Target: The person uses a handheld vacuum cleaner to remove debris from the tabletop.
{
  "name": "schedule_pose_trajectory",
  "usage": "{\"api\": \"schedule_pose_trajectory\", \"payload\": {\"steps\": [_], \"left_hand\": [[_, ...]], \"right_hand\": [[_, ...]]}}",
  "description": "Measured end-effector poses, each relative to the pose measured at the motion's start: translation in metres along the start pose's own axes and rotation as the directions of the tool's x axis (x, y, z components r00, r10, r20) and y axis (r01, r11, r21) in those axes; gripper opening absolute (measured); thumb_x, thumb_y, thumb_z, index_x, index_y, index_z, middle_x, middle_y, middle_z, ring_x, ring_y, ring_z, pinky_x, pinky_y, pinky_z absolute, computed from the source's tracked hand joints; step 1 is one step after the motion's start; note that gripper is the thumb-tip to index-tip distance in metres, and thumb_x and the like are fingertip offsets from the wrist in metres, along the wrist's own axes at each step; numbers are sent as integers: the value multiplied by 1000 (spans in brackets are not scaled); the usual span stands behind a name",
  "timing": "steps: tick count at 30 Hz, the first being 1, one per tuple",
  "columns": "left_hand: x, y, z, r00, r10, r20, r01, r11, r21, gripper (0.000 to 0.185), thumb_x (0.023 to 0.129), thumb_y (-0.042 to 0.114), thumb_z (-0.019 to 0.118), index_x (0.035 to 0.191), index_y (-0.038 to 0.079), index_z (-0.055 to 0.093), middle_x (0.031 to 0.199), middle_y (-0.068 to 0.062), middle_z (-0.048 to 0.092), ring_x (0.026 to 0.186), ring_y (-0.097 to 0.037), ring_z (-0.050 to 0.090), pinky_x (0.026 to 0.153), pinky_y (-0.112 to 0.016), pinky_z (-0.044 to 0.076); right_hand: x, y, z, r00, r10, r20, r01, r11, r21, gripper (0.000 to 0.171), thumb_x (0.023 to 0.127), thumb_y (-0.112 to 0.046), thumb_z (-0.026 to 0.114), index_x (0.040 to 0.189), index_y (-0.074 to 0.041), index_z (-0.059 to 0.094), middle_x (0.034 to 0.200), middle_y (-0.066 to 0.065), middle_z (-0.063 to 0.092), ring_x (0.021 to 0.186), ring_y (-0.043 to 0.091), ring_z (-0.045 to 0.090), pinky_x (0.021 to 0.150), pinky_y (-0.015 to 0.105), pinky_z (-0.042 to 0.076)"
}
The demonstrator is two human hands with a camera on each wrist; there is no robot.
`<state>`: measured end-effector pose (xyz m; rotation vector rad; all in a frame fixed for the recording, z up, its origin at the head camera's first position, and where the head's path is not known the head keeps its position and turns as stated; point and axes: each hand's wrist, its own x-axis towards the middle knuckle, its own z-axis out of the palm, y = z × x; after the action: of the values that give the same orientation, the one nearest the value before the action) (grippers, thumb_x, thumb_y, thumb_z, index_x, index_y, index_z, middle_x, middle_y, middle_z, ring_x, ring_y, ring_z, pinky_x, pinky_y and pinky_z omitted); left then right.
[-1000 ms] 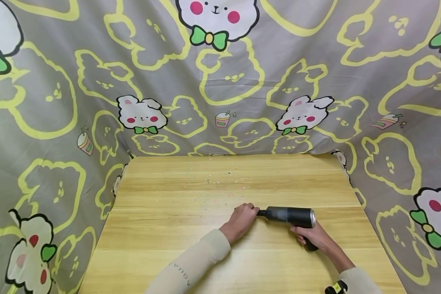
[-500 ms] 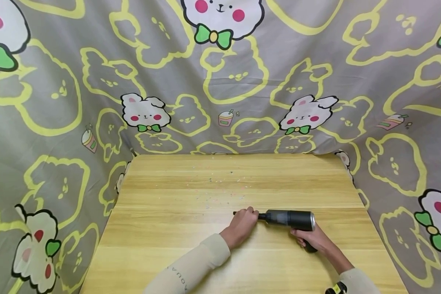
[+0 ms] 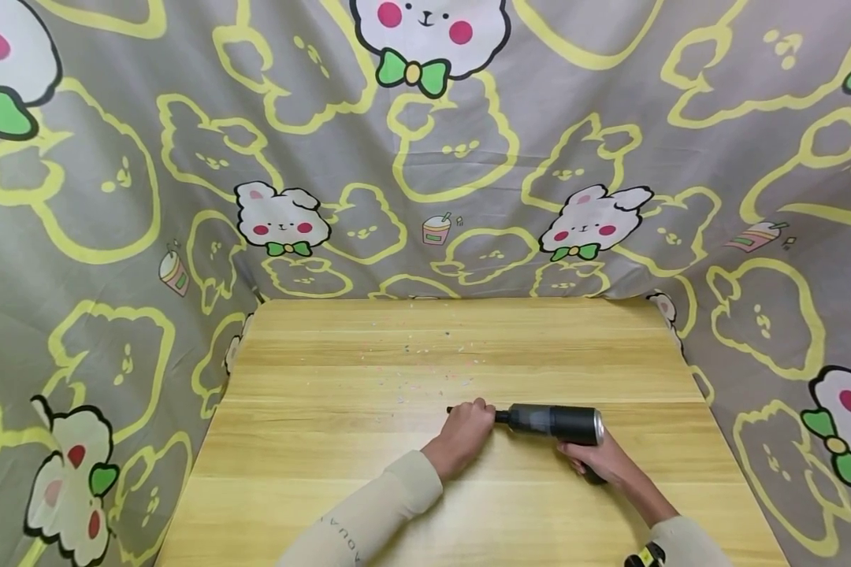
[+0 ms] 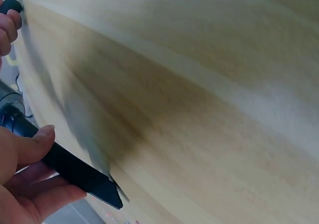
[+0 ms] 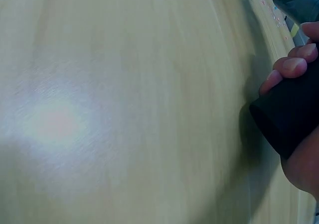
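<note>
A: The right hand [image 3: 599, 461] is gripping the handheld vacuum [image 3: 556, 423] by its handle near the tabletop's [image 3: 312, 472] right edge; the left hand [image 3: 466, 431] is pinching its nozzle [image 4: 79, 171].

B: Best keeping the tip low toward the crumbs [image 3: 425, 370]. Since a second ago, it's creeping slightly leftward.

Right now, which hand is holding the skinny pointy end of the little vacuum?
The left hand. It pinches the thin black nozzle, while the right hand grips the handle under the vacuum.
</note>
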<state>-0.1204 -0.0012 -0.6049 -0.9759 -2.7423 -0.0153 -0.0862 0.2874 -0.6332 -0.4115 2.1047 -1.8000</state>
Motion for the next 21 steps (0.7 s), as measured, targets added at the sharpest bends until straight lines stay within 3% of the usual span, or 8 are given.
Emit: {"api": "schedule_pose_trajectory", "payload": {"steps": [17, 21], "left_hand": [[10, -21, 1, 998, -52, 47, 54, 998, -28, 13, 89, -4, 75, 93, 8, 78, 81, -4, 73, 69, -12, 69, 60, -22, 59], [13, -23, 3, 998, -44, 34, 45, 998, -42, 13, 89, -3, 76, 96, 8, 79, 84, -5, 76, 72, -13, 71, 63, -23, 61]], "right_hand": [[23, -5, 12, 994, 44, -98, -49, 997, -54, 13, 93, 2, 70, 96, 7, 58, 58, 36, 47, 41, 26, 50, 45, 33, 48], [22, -5, 11, 988, 67, -139, -76, 995, -60, 15, 91, 1, 73, 99, 4, 60, 55, 28, 50, 42, 18, 51, 45, 32, 48]]}}
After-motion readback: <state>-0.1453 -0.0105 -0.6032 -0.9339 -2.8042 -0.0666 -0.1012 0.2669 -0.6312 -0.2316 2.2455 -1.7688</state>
